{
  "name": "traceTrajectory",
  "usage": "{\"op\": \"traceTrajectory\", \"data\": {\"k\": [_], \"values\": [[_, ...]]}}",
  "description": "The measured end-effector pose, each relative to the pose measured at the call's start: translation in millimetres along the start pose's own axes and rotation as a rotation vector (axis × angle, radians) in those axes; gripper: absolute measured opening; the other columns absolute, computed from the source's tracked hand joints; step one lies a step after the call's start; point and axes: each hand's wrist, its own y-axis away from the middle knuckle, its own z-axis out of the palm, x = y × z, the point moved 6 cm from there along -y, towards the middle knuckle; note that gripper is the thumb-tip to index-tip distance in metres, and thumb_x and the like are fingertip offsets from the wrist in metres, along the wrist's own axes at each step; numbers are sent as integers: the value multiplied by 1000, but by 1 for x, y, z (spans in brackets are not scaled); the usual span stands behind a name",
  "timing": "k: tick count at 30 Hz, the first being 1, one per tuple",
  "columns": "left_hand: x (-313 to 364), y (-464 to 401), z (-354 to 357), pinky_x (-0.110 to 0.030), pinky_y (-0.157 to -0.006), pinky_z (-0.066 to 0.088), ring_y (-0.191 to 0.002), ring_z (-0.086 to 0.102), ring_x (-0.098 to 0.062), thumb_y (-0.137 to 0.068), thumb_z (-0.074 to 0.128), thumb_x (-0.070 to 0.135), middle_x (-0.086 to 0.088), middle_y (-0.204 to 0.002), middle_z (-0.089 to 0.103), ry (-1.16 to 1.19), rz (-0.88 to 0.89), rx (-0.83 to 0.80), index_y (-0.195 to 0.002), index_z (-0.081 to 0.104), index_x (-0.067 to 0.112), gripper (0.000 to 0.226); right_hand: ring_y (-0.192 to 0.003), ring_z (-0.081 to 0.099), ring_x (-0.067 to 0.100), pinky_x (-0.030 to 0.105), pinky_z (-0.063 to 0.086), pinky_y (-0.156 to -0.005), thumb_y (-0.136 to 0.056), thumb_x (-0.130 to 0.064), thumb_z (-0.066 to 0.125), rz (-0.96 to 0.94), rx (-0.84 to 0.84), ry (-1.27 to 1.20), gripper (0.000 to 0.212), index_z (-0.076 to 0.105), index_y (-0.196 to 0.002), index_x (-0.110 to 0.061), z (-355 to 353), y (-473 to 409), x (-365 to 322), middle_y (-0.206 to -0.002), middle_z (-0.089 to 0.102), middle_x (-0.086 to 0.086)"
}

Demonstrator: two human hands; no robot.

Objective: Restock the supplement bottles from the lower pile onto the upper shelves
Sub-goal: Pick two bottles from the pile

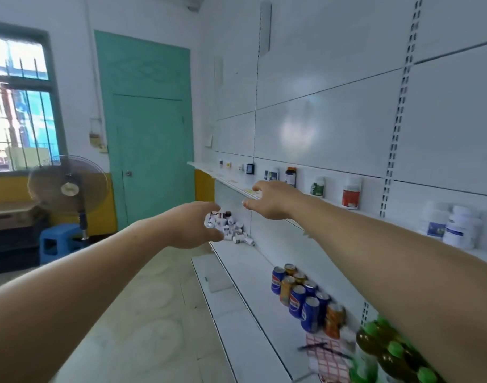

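While unheld, small cylindrical bottles (232,228), heaped.

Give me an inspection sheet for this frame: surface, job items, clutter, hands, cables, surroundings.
Surface: white upper shelf and lower shelf on a wall rack.
Job's things: bottle pile at the lower shelf's far end; single bottles upright, spaced along the upper shelf.
Clutter: soda cans, green-capped bottles, label sheet with pen.
Hands: left hand and right hand both reaching forward, open, no grip on anything.
Cables: nothing seen.
Surroundings: teal door, fan, blue stool, barred window.
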Motion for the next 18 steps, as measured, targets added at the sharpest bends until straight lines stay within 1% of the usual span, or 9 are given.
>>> {"op": "traceTrajectory", "data": {"k": [4, 9, 14, 18], "values": [[-53, -64, 8, -31, -104, 30, -133, 37, -20, -84, 61, 50, 3, -149, 35, 7, 30, -23, -145, 29, 28, 72, -125, 44, 28, 36, 38, -90, -91, -57, 45, 24, -9, -8, 67, 33, -145, -19, 25, -78, -9, -146, 40, 9], [-123, -152, 34, -32, -105, 30, -134, 35, -20, -84, 60, 51, 4, -150, 34, 6, 54, -41, -145, 28, 30, 72, -126, 43, 27, 37, 38, -94, -91, -57, 45, 30, -17, 4, 67, 33, -145, -19, 71, -187, -11, -146, 40, 8], [-202, -250, 59, -32, -107, 28, -136, 33, -19, -84, 60, 51, 4, -152, 30, 9, 20, -68, -146, 26, 30, 73, -123, 45, 27, 35, 39, -91, -90, -58, 46, 17, -8, -7, 68, 34, -145, -19, 116, -316, -10, -144, 41, 9], [-272, -321, 76, -30, -105, 30, -133, 36, -19, -82, 62, 51, 4, -150, 33, 49, -28, -96, -145, 28, 31, 74, -130, 40, 28, 36, 36, -96, -92, -57, 44, -2, -40, -27, 68, 33, -145, -18, 151, -420, -20, -149, 36, 9]]}}
